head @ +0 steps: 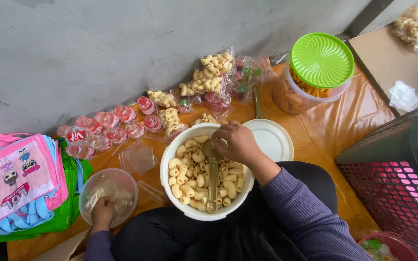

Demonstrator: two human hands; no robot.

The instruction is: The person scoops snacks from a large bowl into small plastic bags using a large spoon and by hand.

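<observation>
Right hand (pixel 240 142) gripped 1 gold metal spoon (pixel 212 174), long axis vertical, in white round bucket (pixel 166 166) of macaroni crackers (pixel 189 176); left hand (pixel 102 211) pinched clear plastic bags (pixel 110 193) inside translucent bowl (pixel 130 181).

Soft, even daylight fills the scene, bright but without hard sun; its source lies outside the view, perhaps above and to the left. Shadows are faint: a dim one under the white bucket (pixel 204 212) and another beneath the clear jar with the green lid (pixel 321 59). The orange plastic sheet (pixel 344 121) shows pale, streaky glare along its wrinkles, and the sealed snack bags (pixel 209 77) catch small glints. Focus is sharp at the centre. Wide-angle distortion bends the grey laundry basket (pixel 393 164) and stretches the corners, where detail softens slightly.
</observation>
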